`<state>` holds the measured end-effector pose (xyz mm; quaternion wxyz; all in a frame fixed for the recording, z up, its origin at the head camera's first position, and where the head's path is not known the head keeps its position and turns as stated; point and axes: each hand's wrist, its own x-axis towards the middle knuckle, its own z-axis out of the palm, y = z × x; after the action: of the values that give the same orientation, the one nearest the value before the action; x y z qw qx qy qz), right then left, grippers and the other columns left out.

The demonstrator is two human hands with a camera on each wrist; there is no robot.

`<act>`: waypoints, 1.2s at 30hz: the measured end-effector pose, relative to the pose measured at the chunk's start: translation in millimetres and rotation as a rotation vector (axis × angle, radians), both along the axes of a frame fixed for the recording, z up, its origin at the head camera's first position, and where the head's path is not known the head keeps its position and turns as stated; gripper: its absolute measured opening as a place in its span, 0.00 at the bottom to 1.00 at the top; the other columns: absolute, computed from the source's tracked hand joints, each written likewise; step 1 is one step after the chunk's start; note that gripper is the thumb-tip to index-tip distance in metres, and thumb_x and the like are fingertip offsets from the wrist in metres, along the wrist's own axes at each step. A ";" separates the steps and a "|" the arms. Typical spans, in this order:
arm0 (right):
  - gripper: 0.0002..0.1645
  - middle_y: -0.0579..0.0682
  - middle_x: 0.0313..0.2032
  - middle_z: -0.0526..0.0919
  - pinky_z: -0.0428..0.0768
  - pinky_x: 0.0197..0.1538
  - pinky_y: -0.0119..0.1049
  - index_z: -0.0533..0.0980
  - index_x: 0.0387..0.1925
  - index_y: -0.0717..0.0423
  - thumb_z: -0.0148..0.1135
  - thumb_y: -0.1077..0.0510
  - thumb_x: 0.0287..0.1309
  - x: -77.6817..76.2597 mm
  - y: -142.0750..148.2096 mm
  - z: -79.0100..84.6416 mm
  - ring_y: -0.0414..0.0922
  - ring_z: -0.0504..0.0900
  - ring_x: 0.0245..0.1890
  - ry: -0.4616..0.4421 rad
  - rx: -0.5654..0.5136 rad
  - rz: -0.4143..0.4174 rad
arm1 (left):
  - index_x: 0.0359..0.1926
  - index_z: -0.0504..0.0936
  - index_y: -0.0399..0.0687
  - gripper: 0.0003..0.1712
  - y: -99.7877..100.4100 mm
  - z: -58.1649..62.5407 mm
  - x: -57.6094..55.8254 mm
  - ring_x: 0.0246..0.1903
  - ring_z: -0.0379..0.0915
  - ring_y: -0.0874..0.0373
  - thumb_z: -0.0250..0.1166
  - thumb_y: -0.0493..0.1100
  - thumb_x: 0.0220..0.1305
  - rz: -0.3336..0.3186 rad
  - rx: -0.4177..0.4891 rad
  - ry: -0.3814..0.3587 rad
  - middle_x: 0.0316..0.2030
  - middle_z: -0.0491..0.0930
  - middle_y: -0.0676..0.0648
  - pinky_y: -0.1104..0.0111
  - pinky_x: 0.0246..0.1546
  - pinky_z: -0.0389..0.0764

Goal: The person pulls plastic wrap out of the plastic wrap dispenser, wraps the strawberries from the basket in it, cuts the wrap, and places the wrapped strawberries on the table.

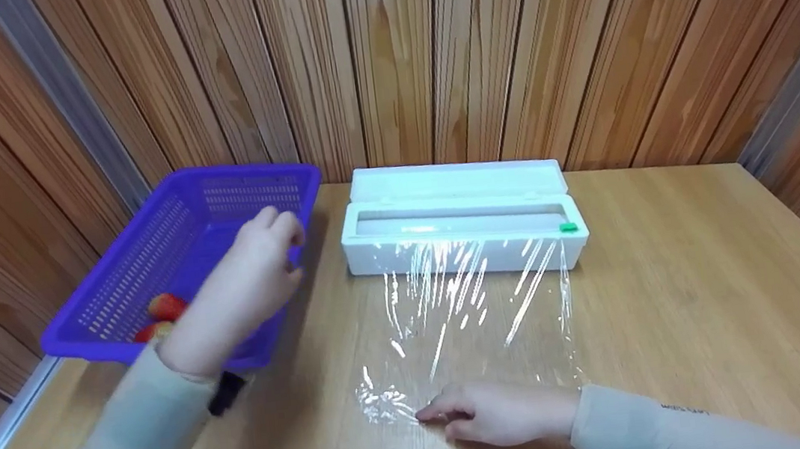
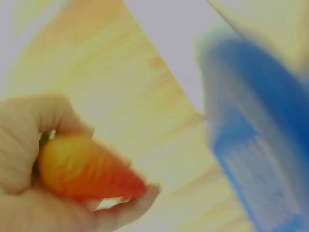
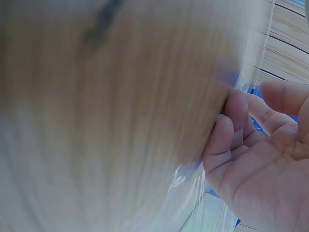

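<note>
In the left wrist view, a strawberry point(image 2: 89, 169), red at the tip and yellowish toward the stem end, is held between the thumb and fingers of my left hand point(image 2: 29, 159). From the head, my left hand point(image 1: 261, 259) is over the right side of the purple basket point(image 1: 243, 173), with the strawberry hidden from there. A sheet of plastic wrap point(image 1: 451, 339) stretches toward me from a white wrap dispenser point(image 1: 464, 256) with its lid raised. My right hand point(image 1: 500, 410) rests at the near edge of the wrap, fingertips touching it, palm and loosely bent fingers visible in the right wrist view.
More strawberries point(image 1: 167, 306) lie in the basket's near left corner. A green slider point(image 1: 568, 227) sits at the dispenser's right end. Behind the wooden table point(image 1: 685, 282) rises a wood-panelled wall point(image 1: 412, 65).
</note>
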<state>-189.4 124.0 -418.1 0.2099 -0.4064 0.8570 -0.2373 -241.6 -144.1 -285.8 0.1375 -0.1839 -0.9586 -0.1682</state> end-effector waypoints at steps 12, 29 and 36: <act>0.22 0.39 0.37 0.76 0.72 0.45 0.28 0.70 0.54 0.41 0.52 0.56 0.55 1.9 3.0 -3.4 0.32 0.72 0.37 0.082 0.036 0.026 | 0.29 0.72 0.48 0.11 97.0 -25.0 46.6 0.19 0.62 0.64 0.61 0.40 0.38 -0.320 -0.012 0.436 0.22 0.72 0.55 0.75 0.19 0.66; 0.37 0.53 0.54 0.70 0.70 0.54 0.35 0.58 0.59 0.60 0.56 0.55 0.45 25.0 0.0 -11.5 0.43 0.72 0.51 0.662 0.042 0.190 | 0.42 0.69 0.47 0.32 155.9 -114.8 35.0 0.25 0.64 0.63 0.58 0.66 0.47 -0.278 -0.168 -0.215 0.34 0.68 0.50 0.75 0.24 0.71; 0.21 0.49 0.36 0.73 0.73 0.35 0.32 0.73 0.37 0.55 0.60 0.48 0.40 28.1 -3.1 -23.3 0.42 0.74 0.34 0.993 0.123 0.165 | 0.36 0.69 0.49 0.26 164.5 -128.5 27.6 0.23 0.63 0.63 0.57 0.65 0.48 -0.323 -0.173 -0.306 0.33 0.64 0.50 0.75 0.22 0.67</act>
<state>-161.3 120.9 -441.4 -0.1815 -0.5234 0.8308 0.0529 -214.0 20.4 -414.3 -0.0544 -0.3182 -0.9373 -0.1311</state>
